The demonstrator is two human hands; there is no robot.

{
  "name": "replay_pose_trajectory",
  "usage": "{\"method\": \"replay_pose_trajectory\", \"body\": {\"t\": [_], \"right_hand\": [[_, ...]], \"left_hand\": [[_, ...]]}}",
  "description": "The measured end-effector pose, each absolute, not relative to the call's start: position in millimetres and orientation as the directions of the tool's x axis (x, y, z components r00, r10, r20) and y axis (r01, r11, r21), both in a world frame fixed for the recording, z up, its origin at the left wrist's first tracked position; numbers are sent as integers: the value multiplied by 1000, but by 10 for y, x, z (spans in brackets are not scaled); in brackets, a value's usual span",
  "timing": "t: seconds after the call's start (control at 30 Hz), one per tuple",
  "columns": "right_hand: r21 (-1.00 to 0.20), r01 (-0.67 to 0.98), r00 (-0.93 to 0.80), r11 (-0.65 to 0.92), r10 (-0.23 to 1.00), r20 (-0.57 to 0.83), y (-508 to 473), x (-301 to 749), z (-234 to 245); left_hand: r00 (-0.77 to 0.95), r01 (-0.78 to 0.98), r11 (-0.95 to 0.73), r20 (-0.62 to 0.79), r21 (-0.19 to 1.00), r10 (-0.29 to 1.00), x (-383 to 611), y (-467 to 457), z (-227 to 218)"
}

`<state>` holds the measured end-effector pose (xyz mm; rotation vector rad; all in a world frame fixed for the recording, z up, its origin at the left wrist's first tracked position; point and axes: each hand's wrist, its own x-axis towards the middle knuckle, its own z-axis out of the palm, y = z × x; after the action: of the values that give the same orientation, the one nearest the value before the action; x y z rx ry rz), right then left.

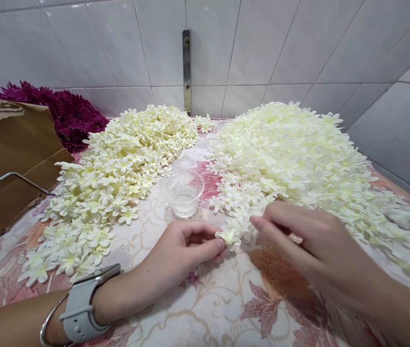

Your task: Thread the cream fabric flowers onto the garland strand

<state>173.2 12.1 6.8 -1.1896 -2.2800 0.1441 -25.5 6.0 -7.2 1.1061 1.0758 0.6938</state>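
Left hand (186, 246) pinches a white artificial flower (228, 236) at the right heap (292, 144)'s near edge, right hand (308, 236) curled, grip unclear; left heap (132, 159) also loose, share finished unclear.

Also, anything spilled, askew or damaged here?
Nothing stands out. The clear cup looks upright, no spill visible; the reddish patch beside it looks like table cover print. The left flower heap and right flower heap just spread loosely.

Flowers (284, 149) are yellowish white, the tablecloth (198, 320) pink-patterned.
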Motion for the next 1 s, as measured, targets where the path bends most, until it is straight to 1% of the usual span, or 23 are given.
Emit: {"method": "replay_pose_trajectory", "body": {"t": [0.07,0.1,0.23,0.37,0.6,0.8,0.87,0.9,0.93,1.0], "right_hand": [[-240,765,-432,598,752,498,140,1766,71],[-228,760,-445,608,744,499,138,1766,66],[-316,666,-557,676,732,393,69,1675,13],[-312,631,-623,710,704,341,14,1595,-52],[-391,568,-623,724,689,371,0,1594,-95],[-405,552,-614,729,684,394,-5,1598,-45],[-371,610,-559,700,713,424,38,1674,8],[-333,662,-515,671,730,449,69,1725,36],[-279,722,-463,633,742,485,102,1778,62],[-162,810,-392,564,725,566,157,1864,101]], "left_hand": [[349,76,332,-337,940,874,-259,66,-82],[346,84,323,-332,943,878,-261,68,-85],[366,121,271,-297,955,882,-257,65,-82],[405,162,230,-277,960,871,-243,37,-57],[423,135,281,-312,950,851,-241,10,-79],[407,149,256,-295,955,864,-245,40,-70],[363,121,270,-296,955,883,-246,57,-50],[333,101,283,-301,954,894,-246,66,-41],[306,83,302,-312,950,899,-246,74,-35],[284,67,329,-334,942,899,-244,85,-35]]}}
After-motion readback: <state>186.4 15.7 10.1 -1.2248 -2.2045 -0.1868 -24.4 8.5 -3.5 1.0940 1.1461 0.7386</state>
